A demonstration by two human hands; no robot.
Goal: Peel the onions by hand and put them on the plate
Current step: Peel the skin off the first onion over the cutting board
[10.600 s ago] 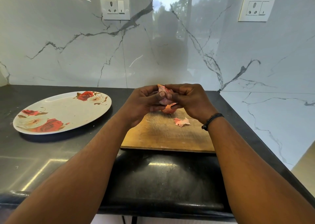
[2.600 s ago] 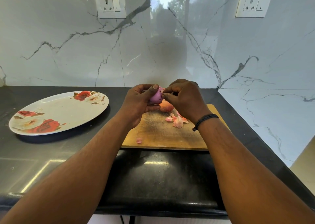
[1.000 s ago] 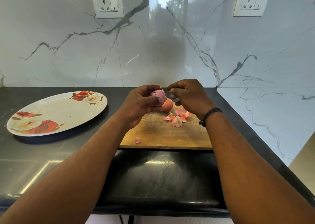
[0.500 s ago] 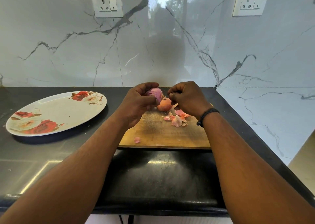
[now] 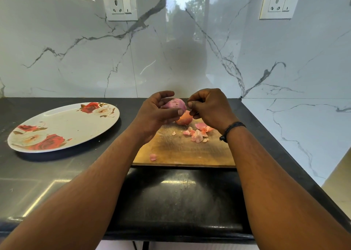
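My left hand (image 5: 154, 114) holds a mostly peeled purple-pink onion (image 5: 174, 105) above the back of a wooden cutting board (image 5: 182, 151). My right hand (image 5: 209, 107) is just right of it, thumb and fingers pinched together at the onion's side; I cannot tell if a scrap of skin is between them. A second onion (image 5: 183, 119), still orange-skinned, lies on the board under my hands. Loose pink skins (image 5: 198, 133) lie on the board to the right. The white plate with red roses (image 5: 62, 125) sits on the counter to the left, with no onion on it.
The black counter (image 5: 47, 175) runs to a marble wall behind and on the right. One small skin scrap (image 5: 152, 157) lies near the board's front left. Two wall sockets (image 5: 120, 5) (image 5: 279, 3) are mounted above.
The skin has come off the held onion, leaving it purple, and more scraps lie on the board. In the last second my right hand closed back in on the onion.
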